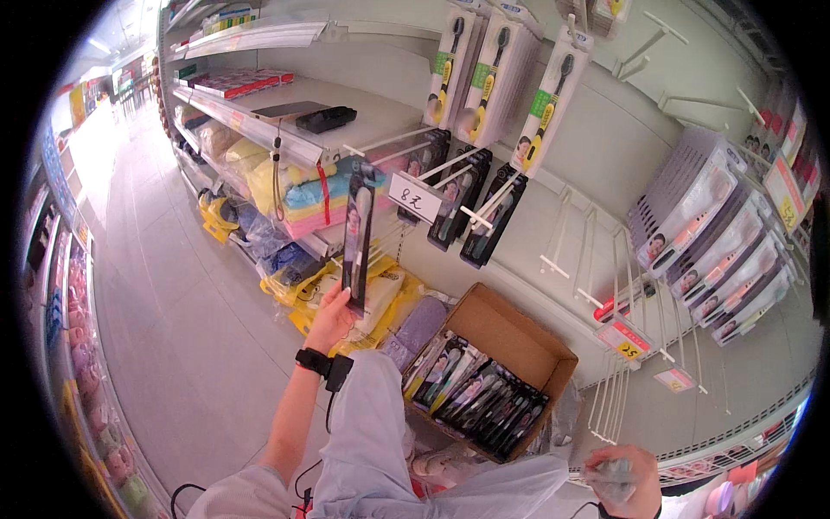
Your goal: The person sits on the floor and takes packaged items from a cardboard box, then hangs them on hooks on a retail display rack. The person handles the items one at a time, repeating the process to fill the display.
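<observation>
My left hand (336, 319) grips the lower end of a packaged toothbrush in a black blister pack (358, 240), held upright near the tips of the display hooks. My right hand (624, 479) is at the bottom right, its fingers curled around a crumpled, translucent item (613, 481) that I cannot identify for certain. Between my hands, a cardboard box (506, 324) holds several black-packed toothbrushes (493, 402) in a row. More black packs (496, 217) hang on hooks behind a handwritten price card (415, 198). Yellow-and-black toothbrushes in clear packs (548, 107) hang above them.
Shelves at the left hold a phone (290, 109), a black case (326, 119) and folded towels (311, 198). Yellow plastic bags (376, 292) and a purple slipper (420, 324) lie low beside the box. White hooks (583, 259) stick out, with packed toothbrushes (694, 207) hanging at the right.
</observation>
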Demonstrator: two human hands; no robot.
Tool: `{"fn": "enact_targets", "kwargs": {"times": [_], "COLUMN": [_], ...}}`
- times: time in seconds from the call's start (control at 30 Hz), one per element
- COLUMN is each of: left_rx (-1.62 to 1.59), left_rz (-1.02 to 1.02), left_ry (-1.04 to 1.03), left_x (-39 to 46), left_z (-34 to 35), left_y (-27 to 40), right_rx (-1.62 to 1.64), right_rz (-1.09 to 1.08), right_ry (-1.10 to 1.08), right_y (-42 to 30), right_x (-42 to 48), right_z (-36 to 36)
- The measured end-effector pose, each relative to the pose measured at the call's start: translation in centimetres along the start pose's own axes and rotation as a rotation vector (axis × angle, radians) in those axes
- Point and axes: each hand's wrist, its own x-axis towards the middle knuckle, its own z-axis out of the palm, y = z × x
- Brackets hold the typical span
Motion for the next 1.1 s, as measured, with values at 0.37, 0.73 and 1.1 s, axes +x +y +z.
{"fn": "enact_targets", "kwargs": {"times": [0.37, 0.73, 1.1], "left_rx": [0.060, 0.057, 0.172], "left_rz": [0.091, 0.075, 0.031], "left_ry": [0.156, 0.182, 0.236], "left_x": [1.7, 2.2, 4.4], "left_z": [0.4, 0.7, 2.4], "left_y": [1.1, 1.4, 1.9], "right_rx": [0.159, 0.102, 0.399], "right_rz": [0.341, 0.244, 0.257], "right_ry": [0.025, 0.056, 0.079], "right_y": [-0.7, 0.1, 3.5], "right_x": [-3.6, -3.1, -3.4], "right_z": [2.4, 4.0, 11.1]}}
